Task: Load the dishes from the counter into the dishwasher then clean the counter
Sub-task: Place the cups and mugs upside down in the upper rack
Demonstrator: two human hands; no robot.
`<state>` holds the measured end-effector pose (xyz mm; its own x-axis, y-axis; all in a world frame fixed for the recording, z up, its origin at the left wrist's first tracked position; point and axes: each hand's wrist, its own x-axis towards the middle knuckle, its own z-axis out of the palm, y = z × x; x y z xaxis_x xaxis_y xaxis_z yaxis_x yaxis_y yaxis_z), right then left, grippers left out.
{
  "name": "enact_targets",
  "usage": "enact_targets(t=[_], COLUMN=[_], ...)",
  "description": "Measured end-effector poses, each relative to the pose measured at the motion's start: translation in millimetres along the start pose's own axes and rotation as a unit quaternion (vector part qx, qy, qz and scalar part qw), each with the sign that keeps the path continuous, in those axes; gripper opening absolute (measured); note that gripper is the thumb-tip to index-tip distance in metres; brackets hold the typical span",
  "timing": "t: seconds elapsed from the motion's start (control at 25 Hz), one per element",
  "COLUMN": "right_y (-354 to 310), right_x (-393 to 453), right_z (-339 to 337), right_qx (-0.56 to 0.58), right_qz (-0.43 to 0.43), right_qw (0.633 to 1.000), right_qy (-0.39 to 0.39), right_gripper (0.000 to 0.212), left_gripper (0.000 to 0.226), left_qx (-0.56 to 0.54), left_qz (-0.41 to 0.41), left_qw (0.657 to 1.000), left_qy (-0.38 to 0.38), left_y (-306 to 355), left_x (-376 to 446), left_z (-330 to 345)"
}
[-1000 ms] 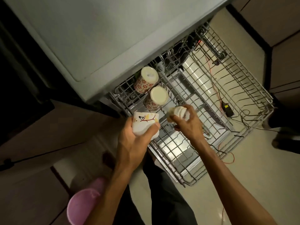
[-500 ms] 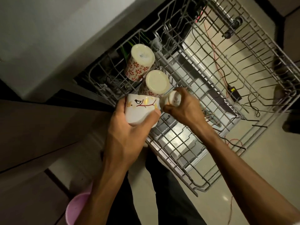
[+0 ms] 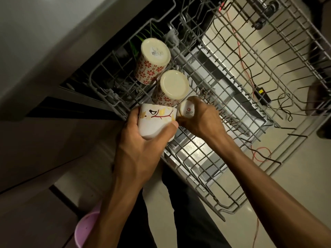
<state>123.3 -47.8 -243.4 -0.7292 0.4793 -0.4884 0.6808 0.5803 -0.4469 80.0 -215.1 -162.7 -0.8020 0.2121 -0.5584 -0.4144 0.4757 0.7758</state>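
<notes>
Fingers of the left hand (image 3: 143,140) and right hand (image 3: 200,120) are clamped on a bird mug (image 3: 155,120) and a small cup (image 3: 187,111), held just beside two floral mugs (image 3: 170,86) already inverted in the rack (image 3: 232,97), while counter cleaning is judged still undone.

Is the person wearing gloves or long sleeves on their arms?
No. The left hand and the right hand are both bare, with no gloves. Both forearms are uncovered as far as the picture shows, so no sleeves appear. I see no rings, watch or bracelet. Below, dark trousers show.
</notes>
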Motion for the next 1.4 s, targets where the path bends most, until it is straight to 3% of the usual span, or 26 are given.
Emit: enact_targets(t=[0.2, 0.4, 0.52, 0.64, 0.72, 0.84, 0.96, 1.08, 1.28, 1.4], right_y=[14.6, 19.4, 24.2, 29.6, 31.8, 33.9, 41.2, 42.4, 48.3, 48.1], right_x=[3.6, -11.9, -50.2, -99.2, -124.8, -137.2, -122.1, -104.5, -82.5, -70.3], right_z=[12.8, 2.9, -22.8, -43.5, -50.6, -45.6, -34.9, -24.9, -24.3, -23.0], right_qx=[0.0, 0.048, 0.159, 0.335, 0.382, 0.287, 0.156, 0.111, 0.079, 0.053], right_qz=[0.003, 0.021, 0.066, 0.086, 0.077, 0.045, 0.044, 0.039, 0.055, 0.032], right_qw=[1.0, 0.999, 0.984, 0.935, 0.919, 0.957, 0.986, 0.992, 0.994, 0.998], right_qy=[-0.012, 0.0, 0.042, 0.083, 0.062, 0.015, 0.038, 0.046, 0.054, 0.029], right_gripper=[0.073, 0.092, 0.069, 0.038, 0.04, 0.064, 0.076, 0.068, 0.067, 0.066], left_gripper=[0.065, 0.075, 0.062, 0.038, 0.037, 0.05, 0.052, 0.054, 0.041, 0.045], left_qx=[0.011, 0.035, -0.088, -0.31, -0.38, -0.452, -0.499, -0.475, -0.334, -0.311], left_qz=[0.007, -0.018, -0.119, -0.249, -0.303, -0.366, -0.401, -0.408, -0.366, -0.357], left_qw=[1.0, 0.998, 0.985, 0.906, 0.858, 0.79, 0.743, 0.756, 0.856, 0.876], left_qy=[-0.015, -0.039, -0.084, -0.144, -0.165, -0.195, -0.196, -0.192, -0.144, -0.091], left_y=[-2.0, -4.8, 0.5, 6.0, 0.9, -10.3, -20.1, -26.3, -30.2, -36.9], left_x=[6.4, 5.8, -5.0, -24.6, -35.4, -42.5, -37.9, -25.8, -17.0, -14.4], left_z=[3.8, 11.8, 31.2, 63.6, 85.2, 109.3, 121.5, 122.5, 124.5, 126.0])
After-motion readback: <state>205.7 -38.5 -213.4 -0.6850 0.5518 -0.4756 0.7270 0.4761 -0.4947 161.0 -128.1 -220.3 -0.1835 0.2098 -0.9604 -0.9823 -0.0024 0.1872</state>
